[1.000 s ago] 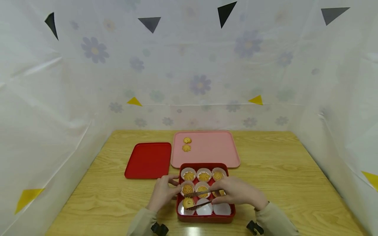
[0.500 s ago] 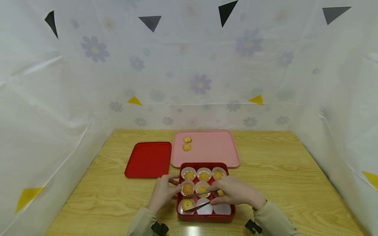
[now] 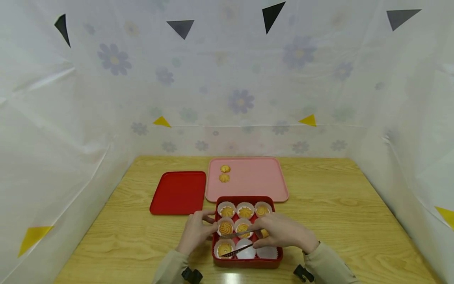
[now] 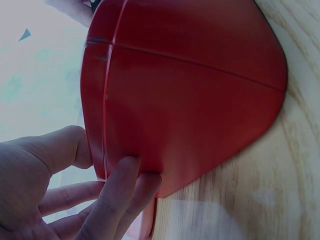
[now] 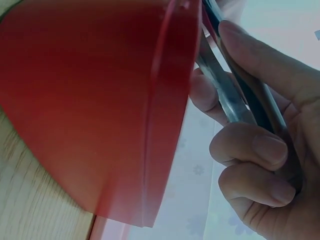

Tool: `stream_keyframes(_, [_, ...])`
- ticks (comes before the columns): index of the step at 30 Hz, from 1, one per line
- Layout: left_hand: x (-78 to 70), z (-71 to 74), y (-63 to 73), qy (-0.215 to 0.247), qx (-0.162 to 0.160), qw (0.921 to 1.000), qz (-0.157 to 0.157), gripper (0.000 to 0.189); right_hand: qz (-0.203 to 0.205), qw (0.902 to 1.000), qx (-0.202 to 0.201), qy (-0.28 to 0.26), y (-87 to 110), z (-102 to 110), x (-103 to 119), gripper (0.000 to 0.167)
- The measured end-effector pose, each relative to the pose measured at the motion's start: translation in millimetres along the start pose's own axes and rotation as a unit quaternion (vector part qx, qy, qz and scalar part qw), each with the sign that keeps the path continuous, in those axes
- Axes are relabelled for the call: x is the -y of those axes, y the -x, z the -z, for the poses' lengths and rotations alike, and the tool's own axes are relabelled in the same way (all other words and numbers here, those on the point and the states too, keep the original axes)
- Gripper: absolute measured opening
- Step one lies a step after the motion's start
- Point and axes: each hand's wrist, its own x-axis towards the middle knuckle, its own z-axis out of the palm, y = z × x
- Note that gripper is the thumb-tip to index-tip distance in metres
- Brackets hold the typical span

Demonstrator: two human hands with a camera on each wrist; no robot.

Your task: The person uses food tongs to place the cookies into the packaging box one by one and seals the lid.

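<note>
In the head view, my right hand (image 3: 283,232) grips metal tongs (image 5: 225,90) over a red box (image 3: 248,263). The tongs' two arms stand apart, one tip above and one below a swirled cookie (image 3: 224,248) in the near left paper cup. My left hand (image 3: 197,232) holds the box's left side. In the left wrist view its thumb is at the rim and its fingers touch the outer wall. White paper cups line the box, several with cookies in them. The near middle cup (image 3: 245,252) and near right cup (image 3: 267,252) show no cookie. My right hand partly hides the middle right cup.
Behind the box lies a pink tray (image 3: 257,179) with two cookies (image 3: 224,178) at its left end. A flat red lid-like piece (image 3: 179,193) is on the wooden table (image 3: 326,197), left of the box. White patterned sheets (image 3: 227,79) surround the table.
The cookie between the tongs' tips has moved down into the near left cup, and the tips now stand clear of its middle. My left hand stays at the box.
</note>
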Motion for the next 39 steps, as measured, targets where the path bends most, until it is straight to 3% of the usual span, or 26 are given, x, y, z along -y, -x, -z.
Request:
stream_keyframes(11, [-1.0,0.3,1.4,-0.004,-0.001,1.0,0.002,0.045,-0.006,0.9997,-0.008,-0.023,2.1,-2.4,-5.1,0.035])
stream_keyframes(16, [-0.1,0.7,0.9,-0.003,0.0,1.0,0.003,0.045,0.017,0.9977,-0.019,-0.063,4.2,-3.8,-12.4,0.037])
stream_keyframes(19, [-0.3,0.9,0.8,-0.002,0.0,1.0,0.002,0.045,0.022,0.9935,-0.033,-0.107,7.7,-6.5,-22.0,0.038])
stream_keyframes(26, [-1.1,-0.2,0.2,-0.011,-0.006,0.9999,-0.006,0.044,-0.012,0.9755,-0.075,-0.206,14.9,-14.0,-43.7,0.041])
stream_keyframes(31, [-0.5,-0.6,0.2,-0.007,-0.004,1.0,0.002,0.045,-0.022,0.9682,-0.107,-0.225,14.7,-17.3,-49.9,0.03])
stream_keyframes(39, [-0.6,-0.6,0.0,-0.004,-0.002,1.0,0.004,0.044,-0.044,0.9559,-0.168,-0.237,12.9,-17.6,-51.3,0.043])
